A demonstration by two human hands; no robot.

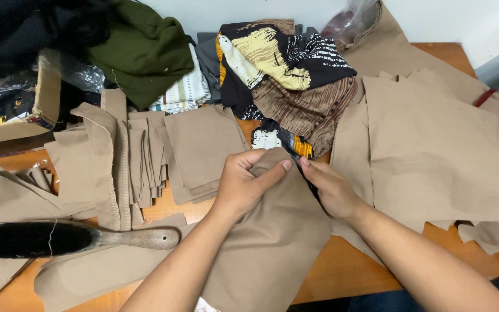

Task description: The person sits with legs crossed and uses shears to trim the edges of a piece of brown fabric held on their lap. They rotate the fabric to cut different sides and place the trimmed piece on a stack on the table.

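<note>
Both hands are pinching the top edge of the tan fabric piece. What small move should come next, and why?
Probably pull the two hands slightly apart to spread that edge flat. The left hand and the right hand grip the top of the tan fabric piece close together, so the cloth bunches between them, while the rest already lies flat on the wooden table.
</note>
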